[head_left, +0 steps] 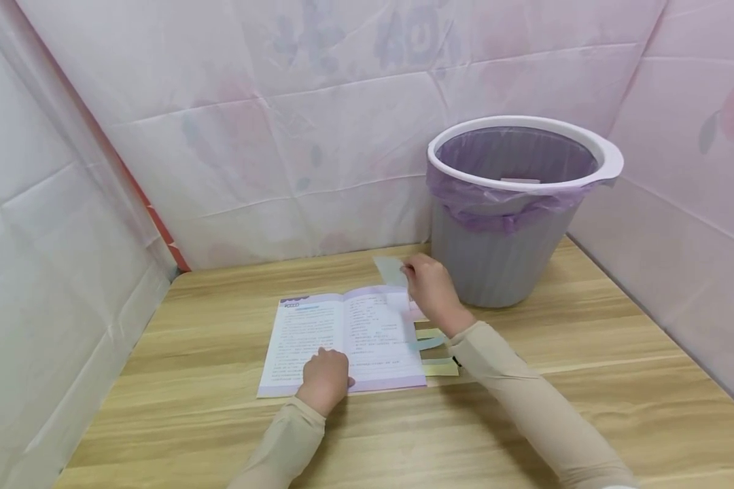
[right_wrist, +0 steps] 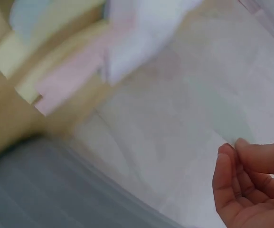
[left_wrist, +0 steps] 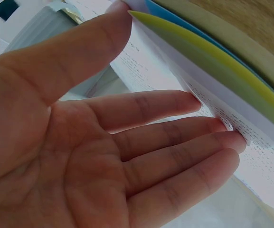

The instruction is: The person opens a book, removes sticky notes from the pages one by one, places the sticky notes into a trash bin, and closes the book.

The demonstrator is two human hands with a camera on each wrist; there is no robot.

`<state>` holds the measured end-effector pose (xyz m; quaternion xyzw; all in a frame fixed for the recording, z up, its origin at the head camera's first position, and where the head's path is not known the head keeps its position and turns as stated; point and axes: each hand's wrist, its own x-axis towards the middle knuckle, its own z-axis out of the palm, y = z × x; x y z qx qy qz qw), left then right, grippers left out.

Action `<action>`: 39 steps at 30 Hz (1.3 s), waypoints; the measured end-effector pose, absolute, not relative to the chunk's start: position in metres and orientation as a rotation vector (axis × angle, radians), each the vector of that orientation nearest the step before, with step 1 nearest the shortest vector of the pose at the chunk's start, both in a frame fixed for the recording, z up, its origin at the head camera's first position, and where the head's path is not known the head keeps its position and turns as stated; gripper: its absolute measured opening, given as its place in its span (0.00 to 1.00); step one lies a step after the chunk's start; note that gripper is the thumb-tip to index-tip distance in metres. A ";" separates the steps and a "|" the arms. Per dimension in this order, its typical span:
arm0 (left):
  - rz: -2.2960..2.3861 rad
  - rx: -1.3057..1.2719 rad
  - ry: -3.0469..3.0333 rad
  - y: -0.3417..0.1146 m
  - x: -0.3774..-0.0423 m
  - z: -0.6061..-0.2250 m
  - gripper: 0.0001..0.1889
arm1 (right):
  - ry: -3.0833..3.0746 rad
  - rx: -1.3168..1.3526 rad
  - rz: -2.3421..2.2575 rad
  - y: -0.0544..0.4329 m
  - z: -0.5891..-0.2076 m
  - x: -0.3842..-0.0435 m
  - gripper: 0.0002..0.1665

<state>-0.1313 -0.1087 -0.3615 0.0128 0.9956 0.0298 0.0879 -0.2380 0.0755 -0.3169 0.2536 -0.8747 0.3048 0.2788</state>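
A book (head_left: 376,339) lies spread on the wooden table, with purple-edged printed pages. My left hand (head_left: 327,377) rests at its lower edge near the spine. In the left wrist view the left hand's fingers (left_wrist: 174,156) are fairly straight, their tips touching a printed page, and the thumb lies by the book's edge. Above the book's upper right corner, my right hand (head_left: 431,288) pinches a pale green sticky note (head_left: 389,270) between thumb and fingertips. The right wrist view shows that note (right_wrist: 227,114) sticking out from the pinch. Yellow sticky tabs (head_left: 442,368) and a bluish tab (head_left: 431,343) jut from the book's right side.
A grey trash bin (head_left: 495,244) with a white rim and purple liner stands at the back right, close to my right hand. A pale piece (head_left: 520,180) shows inside it. Pinkish patterned sheeting (head_left: 342,156) walls the table's back and sides.
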 end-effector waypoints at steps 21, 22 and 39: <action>0.064 0.053 2.997 -0.112 -0.132 -0.361 0.20 | -1.957 0.533 0.373 0.190 -0.160 -0.228 0.11; 0.063 0.056 2.997 -0.112 -0.132 -0.361 0.20 | -1.995 0.531 0.355 0.192 -0.160 -0.229 0.11; 0.067 0.056 2.983 -0.112 -0.129 -0.357 0.19 | -1.957 0.677 0.403 0.181 -0.161 -0.205 0.10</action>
